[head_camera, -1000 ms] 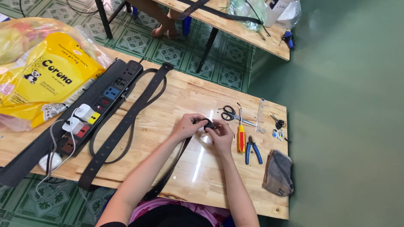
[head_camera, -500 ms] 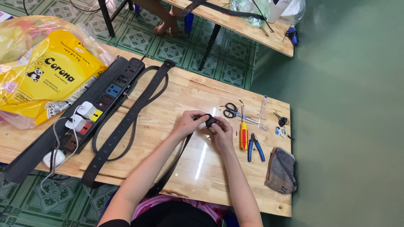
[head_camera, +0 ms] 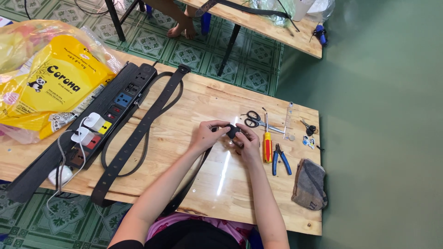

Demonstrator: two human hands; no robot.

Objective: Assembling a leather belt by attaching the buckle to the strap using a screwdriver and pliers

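- Nearest the near edge of the bench (head_camera: pixel 138 184), a dark belt strap (head_camera: pixel 191 182) runs from the person's lap up to the hands; hanging off the edge, it could drag the work end away if the grip slackens.
- Mid-bench, the left hand (head_camera: pixel 208 135) and right hand (head_camera: pixel 247 143) both pinch the strap's small black end piece (head_camera: pixel 232 131); it is small and part hidden, so it could slip.
- Just right of the right hand lie a red-and-yellow screwdriver (head_camera: pixel 267 145) and blue pliers (head_camera: pixel 280 159); an elbow swing could knock them.
- At the right edge sits a grey pouch (head_camera: pixel 310 183).
- Farther back, scissors (head_camera: pixel 253 119) lie close behind the hands.
- Toward the left, another belt (head_camera: pixel 138 138) and a power strip (head_camera: pixel 108 117) crowd that side.
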